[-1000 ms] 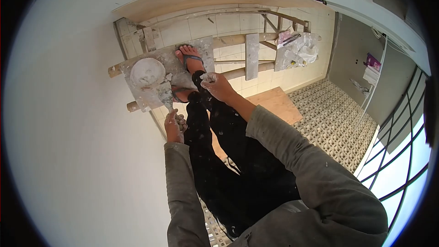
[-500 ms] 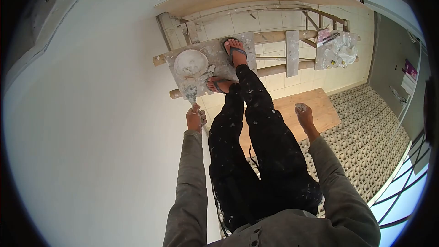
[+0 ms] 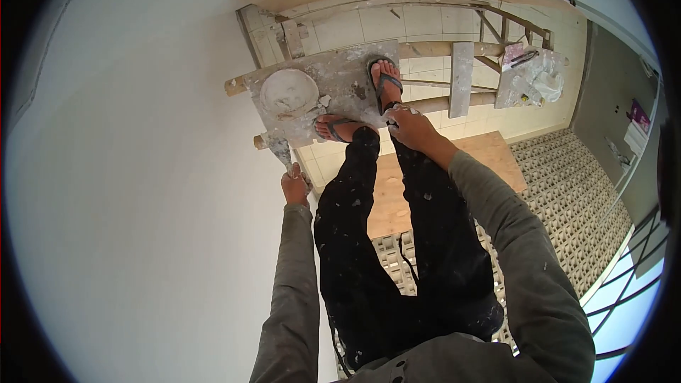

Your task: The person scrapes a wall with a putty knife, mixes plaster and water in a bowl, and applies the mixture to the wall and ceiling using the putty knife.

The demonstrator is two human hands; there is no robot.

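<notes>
My left hand is closed round the handle of a putty knife, its plaster-smeared blade pointing up beside the plank's near edge. Just beyond the blade, a round tub of white plaster rests on the spattered board. My right hand is over my lower trouser leg, near the ankle, with fingers curled and white residue on them. Whether it grips the cloth or something small cannot be made out. My sandalled feet stand on the board to the right of the tub.
The board lies across wooden poles of a raised scaffold, with the tiled floor below. A short plank crosses the poles. Farther right, another board carries a plastic bag and tools. A smooth white wall runs along my left.
My right hand has swung left and forward from beside my leg to in front of my shin. The putty knife has shifted slightly left and tilted. My right foot has shifted slightly right in view.
</notes>
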